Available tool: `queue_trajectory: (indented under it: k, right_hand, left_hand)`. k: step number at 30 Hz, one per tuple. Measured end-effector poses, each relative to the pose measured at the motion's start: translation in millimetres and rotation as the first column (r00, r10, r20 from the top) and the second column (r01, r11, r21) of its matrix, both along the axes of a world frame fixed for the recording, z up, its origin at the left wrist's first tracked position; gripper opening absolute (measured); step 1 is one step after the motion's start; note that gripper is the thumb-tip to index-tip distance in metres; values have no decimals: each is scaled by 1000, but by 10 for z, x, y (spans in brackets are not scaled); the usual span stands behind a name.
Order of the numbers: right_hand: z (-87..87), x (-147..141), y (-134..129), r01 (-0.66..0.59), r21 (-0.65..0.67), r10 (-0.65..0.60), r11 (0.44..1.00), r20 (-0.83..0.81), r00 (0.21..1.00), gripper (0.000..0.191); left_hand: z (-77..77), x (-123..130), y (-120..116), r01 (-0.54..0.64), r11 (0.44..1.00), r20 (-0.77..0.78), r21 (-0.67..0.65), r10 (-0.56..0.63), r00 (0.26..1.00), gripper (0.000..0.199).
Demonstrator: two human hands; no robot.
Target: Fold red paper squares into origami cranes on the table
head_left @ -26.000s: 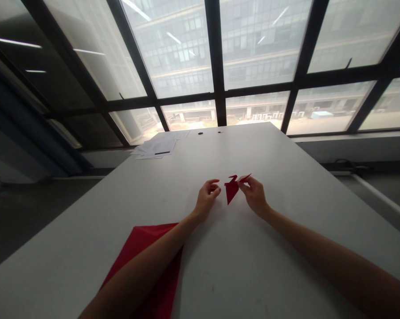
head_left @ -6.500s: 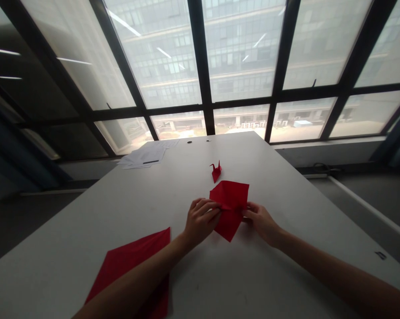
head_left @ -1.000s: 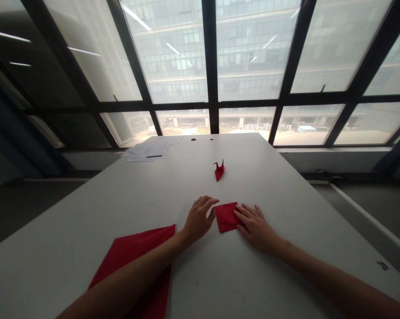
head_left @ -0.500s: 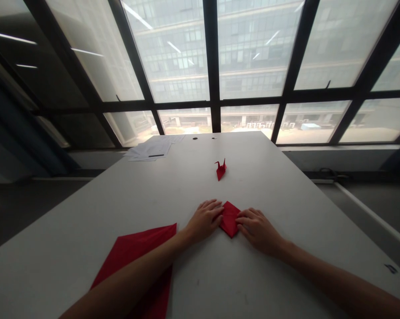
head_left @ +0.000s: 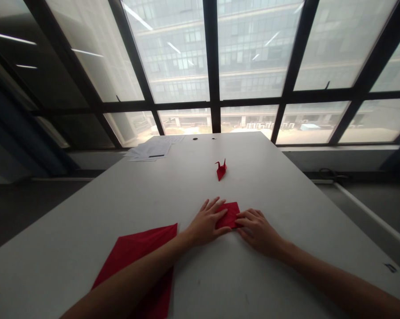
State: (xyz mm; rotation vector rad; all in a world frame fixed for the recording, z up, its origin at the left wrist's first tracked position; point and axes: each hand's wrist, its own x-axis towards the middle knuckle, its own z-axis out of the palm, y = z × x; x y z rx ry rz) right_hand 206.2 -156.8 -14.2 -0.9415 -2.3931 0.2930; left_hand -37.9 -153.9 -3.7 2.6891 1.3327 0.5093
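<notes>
A small piece of folded red paper lies on the white table between my hands. My left hand rests on its left part with the fingers spread. At its right edge, my right hand has the fingers bent together, pinching the paper by its lower right corner. The right fingertips partly cover that corner. Beyond the hands stands a finished red paper crane. Under my left forearm is a larger sheet of red paper, partly hidden by the arm.
The white table reaches to the windows. White papers with a dark pen on them lie at the far left. A small dark mark shows near the right edge. Two holes pierce the table's far end.
The folded paper has turned from a diamond, point toward me, to lie with a straight edge toward me. My left hand has spread its fingers over it; the right has barely moved.
</notes>
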Motion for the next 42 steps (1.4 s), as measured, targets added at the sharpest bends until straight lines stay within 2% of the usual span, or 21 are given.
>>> queue_trajectory:
  k: [2,3,9,15,18,22,25,27,29,31,33,35,37,39,42]
  right_hand:
    - [30,-5,-19,-15,-7,15,1000,-7,1000,20]
    - [42,-7,-25,-25,-9,25,1000,-9,1000,19]
    - [58,7,6,-57,-3,56,998,-45,997,23]
    - [-5,90,149,-67,0,67,998,-40,997,52]
    - [-44,104,196,-70,-20,69,997,-52,996,40]
    - [-70,81,227,-51,-8,50,999,-95,994,15]
    - [-84,58,245,10,-33,-15,999,-152,988,16]
    - [-105,50,258,65,-72,-78,995,-199,977,16]
    - [-132,50,272,99,-116,-126,988,-249,960,20]
    - [-152,53,283,116,-147,-156,982,-299,942,30]
    - [-153,56,284,130,-154,-176,980,-341,924,31]
    - [-133,54,275,119,-140,-162,983,-344,925,21]
    - [-105,52,259,85,-111,-116,990,-309,944,13]
    - [-87,52,246,67,-82,-87,994,-268,959,16]
    - [-95,63,241,105,-62,-116,993,-225,967,24]
  left_hand:
    - [24,12,-22,-19,1000,-5,5,19,1000,76]
    - [33,18,-26,-24,1000,3,5,24,1000,77]
    - [42,14,10,46,999,125,-27,-42,991,52]
    - [21,-4,46,87,995,181,-49,-77,980,32]
    - [15,-4,71,80,995,198,-59,-67,978,17]
    - [22,1,83,109,992,211,-57,-94,973,20]
    - [34,18,63,147,989,179,-26,-140,974,22]
    - [30,36,52,131,991,156,-16,-127,979,23]
    - [9,52,53,79,996,180,-33,-72,981,19]
    - [-20,59,65,5,996,246,-92,18,969,33]
    - [-40,59,78,-51,986,302,-157,98,948,44]
    - [-38,57,82,-51,985,312,-166,102,945,39]
    - [-15,59,74,-1,993,286,-119,35,958,27]
    - [15,64,61,41,996,247,-76,-21,969,22]
    - [39,67,48,-5,999,218,-40,14,976,20]
